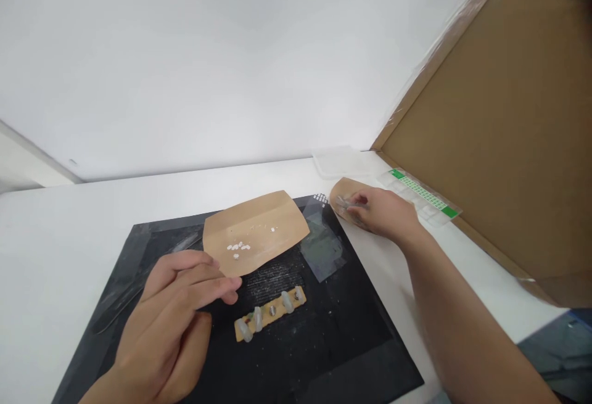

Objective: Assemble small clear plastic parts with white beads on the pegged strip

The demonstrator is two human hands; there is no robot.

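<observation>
My left hand (178,311) hovers over the left of a black mat (342,342), fingers loosely extended and apart, holding nothing, beside a tan sheet (259,222) with small white pieces on it. Right of the mat, my right hand (383,210) pinches at a small clear item on a round-edged tan piece (346,189); the item is too small to name. A narrow tan strip (279,309) with several pale, translucent pieces and a small metallic piece lies on the mat, right of my left hand.
A clear case with a green-and-white label (423,193) lies by a large cardboard panel (499,114) at the right. A translucent tray (340,162) sits at the back. Also on the mat are a clear film (322,247) and a thin dark tool (118,310).
</observation>
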